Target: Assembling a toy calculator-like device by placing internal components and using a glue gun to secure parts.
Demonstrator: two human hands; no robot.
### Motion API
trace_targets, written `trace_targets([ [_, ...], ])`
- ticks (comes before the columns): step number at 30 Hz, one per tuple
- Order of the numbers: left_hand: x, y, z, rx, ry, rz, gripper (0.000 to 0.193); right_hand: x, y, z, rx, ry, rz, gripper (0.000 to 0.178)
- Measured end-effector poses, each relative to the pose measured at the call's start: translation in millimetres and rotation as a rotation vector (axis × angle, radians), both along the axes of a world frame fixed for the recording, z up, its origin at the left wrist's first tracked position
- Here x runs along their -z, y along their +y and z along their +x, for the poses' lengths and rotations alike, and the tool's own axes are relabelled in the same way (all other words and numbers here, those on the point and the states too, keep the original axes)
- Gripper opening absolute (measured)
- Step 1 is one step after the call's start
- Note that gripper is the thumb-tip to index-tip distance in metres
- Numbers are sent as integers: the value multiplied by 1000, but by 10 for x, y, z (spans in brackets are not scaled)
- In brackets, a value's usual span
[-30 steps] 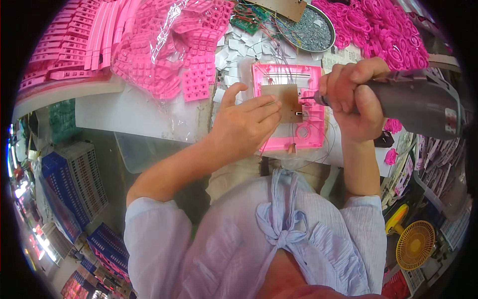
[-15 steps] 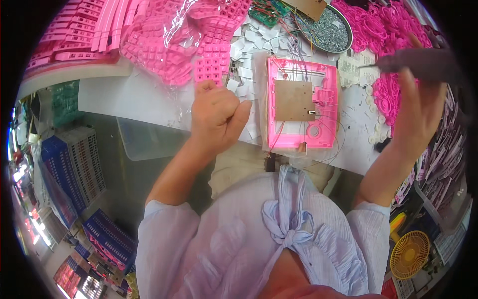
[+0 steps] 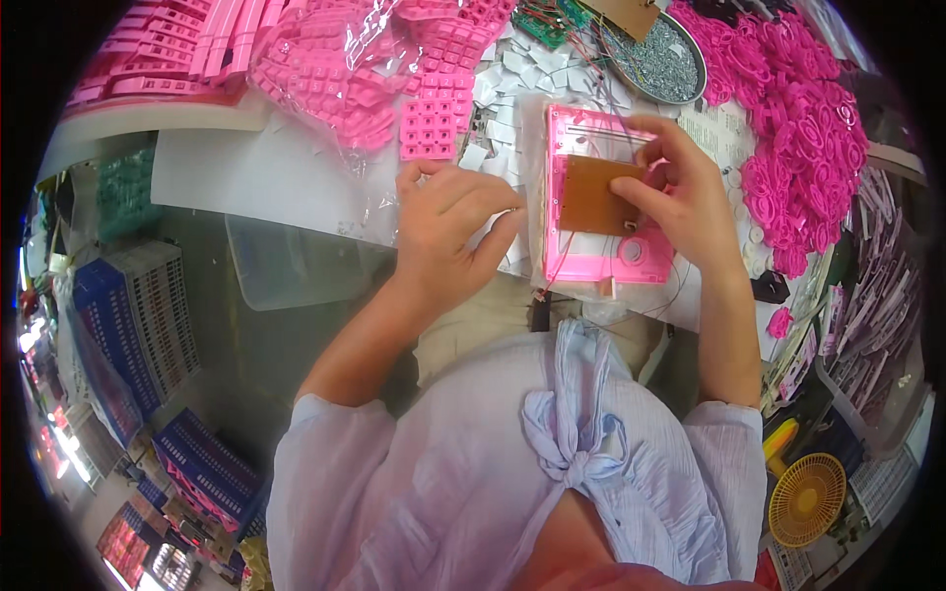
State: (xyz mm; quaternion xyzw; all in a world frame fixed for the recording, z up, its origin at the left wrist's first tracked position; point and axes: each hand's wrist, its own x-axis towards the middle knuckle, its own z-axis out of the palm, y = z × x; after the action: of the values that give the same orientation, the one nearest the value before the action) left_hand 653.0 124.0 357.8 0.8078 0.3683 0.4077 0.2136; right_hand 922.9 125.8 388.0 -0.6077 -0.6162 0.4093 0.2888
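A pink plastic housing (image 3: 552,258) lies on the table in front of me, with a brown circuit board (image 3: 594,194) and thin wires inside it. My right hand (image 3: 690,197) reaches in from the right. Its thumb rests on the board's upper right corner, and the fingers curl round that edge. Just left of the housing, my left hand (image 3: 455,222) is closed in a pinch. A tiny speck shows at its thumb and fingertip, too small to name.
A round metal tray (image 3: 702,74) of small screws stands behind the housing. Pink ring-like parts (image 3: 798,148) are heaped at the right. Bagged pink keypads (image 3: 325,89) and white paper pieces (image 3: 517,69) lie behind my left hand. A yellow fan (image 3: 808,499) stands lower right.
My right hand has let go of the dark electric screwdriver, which is out of view, and come left onto the circuit board. My left hand has moved right, toward the housing.
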Motion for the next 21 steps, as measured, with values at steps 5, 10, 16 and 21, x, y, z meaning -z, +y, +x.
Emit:
trace_targets([
  [5, 58, -75, -21, -6, -24, -23, 17, 22, 38, 130, -71, 288, -176, 23],
  [10, 35, -53, -4, 28, -34, -5, 19, 5, 177, 138, -112, 381, -254, 18],
  [16, 55, 45, 62, 157, -33, -3, 16, -40, 164, -115, -73, -84, -73, 23],
  [21, -6, 106, 291, 308, 332, 98, 9, -194, 74, -249, -14, -554, 314, 37],
])
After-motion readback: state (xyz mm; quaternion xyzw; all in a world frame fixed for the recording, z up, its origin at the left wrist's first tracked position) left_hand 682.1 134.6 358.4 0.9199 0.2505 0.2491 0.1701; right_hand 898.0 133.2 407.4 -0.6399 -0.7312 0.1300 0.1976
